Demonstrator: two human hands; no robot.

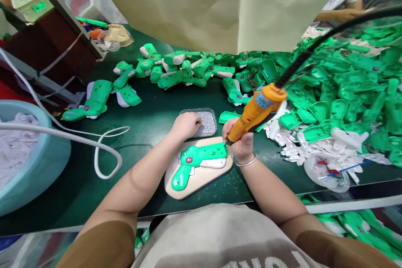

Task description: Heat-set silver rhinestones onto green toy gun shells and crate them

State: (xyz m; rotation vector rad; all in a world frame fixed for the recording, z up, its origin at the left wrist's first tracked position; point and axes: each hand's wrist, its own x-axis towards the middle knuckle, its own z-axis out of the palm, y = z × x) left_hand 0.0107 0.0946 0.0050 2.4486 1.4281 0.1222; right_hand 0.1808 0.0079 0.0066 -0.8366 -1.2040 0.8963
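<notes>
A green plastic toy pistol lies on a shaped beige board on the dark green workbench; the writing on its round red badge is too small to read, as is the blue label on the orange electric screwdriver. The right hand grips that screwdriver, bit at the pistol, while the left hand, apart from it, rests at a grey tray of small silver screws. A pale blue tub holds soft white filling.
</notes>
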